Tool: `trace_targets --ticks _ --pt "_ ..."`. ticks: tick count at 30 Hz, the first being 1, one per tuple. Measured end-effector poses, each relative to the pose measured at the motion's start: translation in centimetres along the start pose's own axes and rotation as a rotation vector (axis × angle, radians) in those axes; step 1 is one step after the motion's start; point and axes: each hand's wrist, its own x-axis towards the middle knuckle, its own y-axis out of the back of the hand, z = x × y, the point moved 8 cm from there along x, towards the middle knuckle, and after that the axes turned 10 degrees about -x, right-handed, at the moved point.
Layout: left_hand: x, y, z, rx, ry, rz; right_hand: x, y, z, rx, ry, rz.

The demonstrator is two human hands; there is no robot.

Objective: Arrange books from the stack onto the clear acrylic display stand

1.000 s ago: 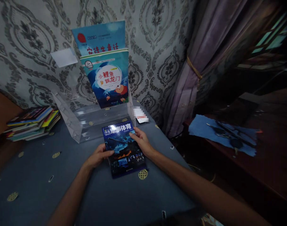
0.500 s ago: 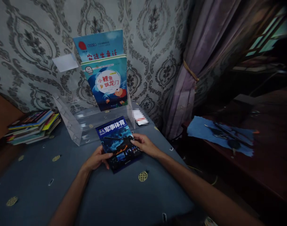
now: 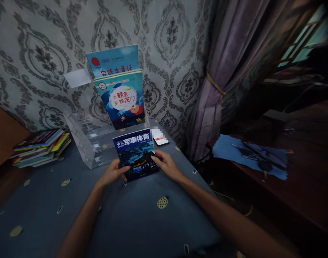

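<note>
A dark blue book (image 3: 137, 154) with white Chinese lettering is held by its two sides, its cover tilted up toward me. My left hand (image 3: 116, 171) grips its lower left edge, thumb on the cover. On the right edge, my right hand (image 3: 165, 164) closes with its thumb on the front. Just behind stands a clear acrylic book rack (image 3: 84, 143) in steps; the held book overlaps its lowest front part. Upright in the rack are a blue-green picture book (image 3: 125, 100) and, behind it, a taller light blue book (image 3: 114, 59).
Several stacked books (image 3: 42, 147) lie to the left. A phone (image 3: 160, 137), partly pixelated, rests right of the rack. A white card (image 3: 78, 78) sticks up at the rack's back left. On a dark red table (image 3: 309, 190), a blue cloth (image 3: 225, 150) bears dark tools.
Both hands have tipped the dark blue book more upright and raised it toward the rack's front. The view has shifted slightly; the books in the rack stay put.
</note>
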Motion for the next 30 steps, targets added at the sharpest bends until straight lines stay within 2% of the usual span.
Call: trace_targets --ticks 4,10,15,20,26,30 --pt "1.2 0.5 0.8 0.031 -0.09 0.07 0.5 0.7 0.3 -0.06 0.01 0.057" --pt "3.2 1.8 1.4 0.1 -0.149 0.204 2.6 1.3 1.1 -0.083 -0.001 0.111" --pt "4.2 2.4 1.5 0.135 -0.211 0.277 4.1 1.6 1.2 -0.219 0.025 0.166" --pt "4.2 2.7 2.0 0.239 -0.31 0.337 4.6 1.6 0.9 -0.279 0.053 0.206" --pt "3.5 2.7 2.8 0.439 -0.435 0.405 3.8 0.9 1.0 -0.366 0.109 0.292" --pt "2.5 2.3 3.6 0.566 -0.516 0.422 3.2 0.8 0.6 -0.425 0.203 0.322"
